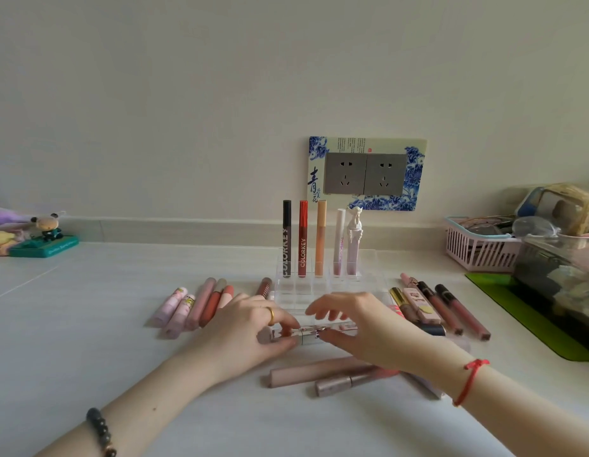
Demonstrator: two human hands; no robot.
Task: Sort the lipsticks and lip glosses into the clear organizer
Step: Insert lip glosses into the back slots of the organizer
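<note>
A silver lipstick (308, 334) is pinched at one end by the L hand (250, 328), flat on the worktop (88, 324) just in front of the organizer (296, 291). The R hand (362, 324) is held loose w/ fingers spread over it, prob. to steady it. Five tubes (303, 239) are stood in the back row.

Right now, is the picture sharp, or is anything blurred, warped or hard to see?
Head view: soft even light; the clear organizer nearly vanishes against the pale counter; left hand, right hand and the lipstick between them look slightly blurred; the wide lens tilts the socket plate.
</note>
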